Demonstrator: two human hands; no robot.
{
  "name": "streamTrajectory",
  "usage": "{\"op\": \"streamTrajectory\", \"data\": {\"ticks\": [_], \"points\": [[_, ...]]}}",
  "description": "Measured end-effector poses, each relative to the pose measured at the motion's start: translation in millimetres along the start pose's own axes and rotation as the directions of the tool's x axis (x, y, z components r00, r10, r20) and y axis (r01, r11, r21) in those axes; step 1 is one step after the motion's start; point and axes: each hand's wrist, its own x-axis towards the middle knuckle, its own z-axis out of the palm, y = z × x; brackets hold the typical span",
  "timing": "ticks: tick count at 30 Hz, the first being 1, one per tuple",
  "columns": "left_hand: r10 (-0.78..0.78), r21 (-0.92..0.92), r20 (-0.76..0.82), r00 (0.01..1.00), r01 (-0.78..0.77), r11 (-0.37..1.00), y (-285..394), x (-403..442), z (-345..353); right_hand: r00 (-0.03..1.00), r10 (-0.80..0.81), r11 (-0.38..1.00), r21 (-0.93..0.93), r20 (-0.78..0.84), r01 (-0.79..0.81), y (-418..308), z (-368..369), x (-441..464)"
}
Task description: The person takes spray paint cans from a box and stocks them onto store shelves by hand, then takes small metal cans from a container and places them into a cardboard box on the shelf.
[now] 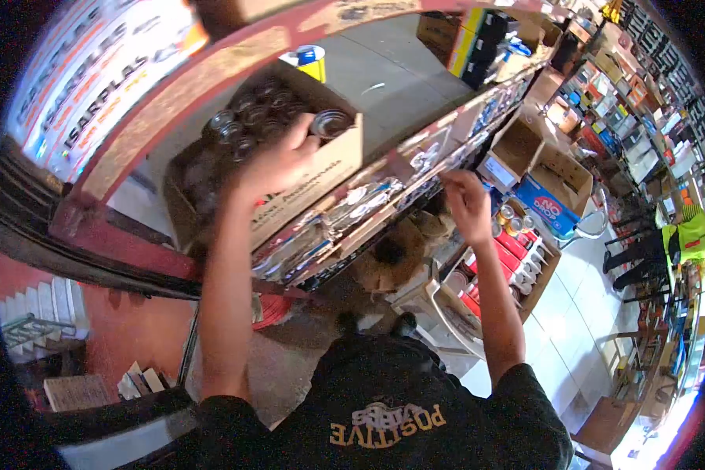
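My left hand [278, 166] is over an open cardboard box [321, 168] on the shelf. Its fingers and thumb are closed at the side of a round tin can [331, 124] with a shiny rim, at the box's right end. Several similar dark, round cans [247, 117] stand inside the box. My right hand [468, 205] hangs in the air to the right of the shelf, its fingers curled in, with nothing visible in them. Below it, a carton [536, 282] holds red and white cans [511, 252].
A yellow and blue can [311, 63] stands behind the box. Small packets [364, 200] fill the rack along the shelf's front. A white plastic chair [439, 313] supports the carton. Open boxes, one blue [552, 205], lie to the right. A person in a bright vest [687, 235] is farther right.
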Motion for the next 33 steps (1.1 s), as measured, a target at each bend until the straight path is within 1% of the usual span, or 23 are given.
{"op": "streamTrajectory", "data": {"ticks": [2, 3, 4, 5, 6, 7, 8, 10, 11, 13, 14, 16, 18, 19, 20, 22, 23, 24, 26, 29, 30, 32, 33], "points": [[-0.018, -0.079, 0.171, 0.985, 0.032, 0.996, -16, 10, -4, 0.988, 0.152, 0.987, -0.048, -0.011, -0.152, 43, -22, -40], [-0.093, -0.038, 0.1, 0.991, 0.097, 0.995, -1, 4, -6, 0.974, 0.224, 0.97, -0.094, -0.015, -0.225, 47, -32, -58], [-0.217, -0.114, 0.15, 0.965, 0.235, 0.965, 17, 0, -8, 0.954, 0.299, 0.944, -0.138, -0.024, -0.299, 51, -43, -76], [-0.086, -0.155, 0.129, 0.988, 0.106, 0.982, -4, 3, -3, 0.948, 0.316, 0.937, -0.139, -0.048, -0.319, 69, -52, -96], [-0.149, -0.12, 0.099, 0.984, 0.161, 0.98, 6, -1, -4, 0.923, 0.376, 0.912, -0.143, -0.081, -0.384, 99, -61, -118], [-0.128, -0.035, 0.08, 0.989, 0.131, 0.991, -2, 0, -7, 0.894, 0.433, 0.883, -0.145, -0.115, -0.447, 125, -72, -138], [0.073, 0.013, 0.031, 0.997, -0.073, 0.997, -20, 4, -4, 0.883, 0.448, 0.873, -0.145, -0.14, -0.466, 138, -84, -154], [-0.08, -0.159, 0.08, 0.994, 0.092, 0.983, -2, 4, -4, 0.779, 0.588, 0.771, -0.141, -0.217, -0.622, 162, -106, -184], [-0.071, -0.159, 0.104, 0.992, 0.087, 0.983, 7, 3, -6, 0.802, 0.529, 0.782, -0.209, -0.277, -0.588, 210, -117, -210], [-0.293, -0.056, 0.076, 0.953, 0.298, 0.953, 19, 1, -8, 0.77, 0.534, 0.765, -0.188, -0.349, -0.616, 225, -135, -229], [-0.229, -0.075, 0.069, 0.971, 0.233, 0.969, 17, 1, -7, 0.748, 0.527, 0.758, -0.175, -0.403, -0.628, 232, -143, -237], [-0.082, 0.167, -0.042, 0.996, 0.088, 0.982, -13, 4, -10, 0.733, 0.541, 0.744, -0.172, -0.411, -0.646, 246, -160, -243], [-0.112, 0.158, -0.04, 0.993, 0.117, 0.981, -10, 4, -10, 0.732, 0.511, 0.697, -0.281, -0.451, -0.66, 254, -175, -235], [-0.141, 0.147, -0.053, 0.989, 0.148, 0.978, -1, 4, -10, 0.788, 0.406, 0.703, -0.392, -0.464, -0.593, 262, -181, -231], [-0.145, 0.152, -0.045, 0.988, 0.15, 0.977, 10, 2, -8, 0.783, 0.415, 0.701, -0.386, -0.463, -0.6, 271, -188, -225], [-0.06, 0.417, -0.164, 0.985, 0.125, 0.9, 53, 0, 2, 0.8, 0.439, 0.701, -0.4, -0.409, -0.59, 271, -204, -202], [-0.067, 0.467, -0.235, 0.97, 0.173, 0.867, 75, -4, 8, 0.796, 0.448, 0.701, -0.392, -0.407, -0.596, 272, -209, -191], [-0.07, 0.475, -0.23, 0.971, 0.175, 0.862, 79, -7, 12, 0.804, 0.427, 0.656, -0.47, -0.414, -0.59, 273, -214, -179], [0.194, 0.578, -0.363, 0.911, 0.057, 0.814, 87, -18, 17, 0.832, 0.394, 0.607, -0.569, -0.391, -0.555, 288, -221, -163], [0.205, 0.585, -0.409, 0.889, 0.084, 0.807, 96, -40, 37, 0.771, 0.552, 0.518, -0.593, -0.318, -0.616, 285, -235, -138], [0.206, 0.586, -0.417, 0.885, 0.089, 0.806, 93, -48, 44, 0.868, 0.398, 0.595, -0.637, -0.297, -0.491, 321, -238, -148], [0.228, 0.606, -0.409, 0.884, 0.076, 0.792, 98, -59, 62, 0.812, 0.504, 0.511, -0.656, -0.295, -0.556, 316, -241, -137], [0.254, 0.611, -0.381, 0.889, 0.036, 0.791, 105, -63, 73, 0.814, 0.505, 0.515, -0.656, -0.288, -0.552, 318, -241, -134]]}}
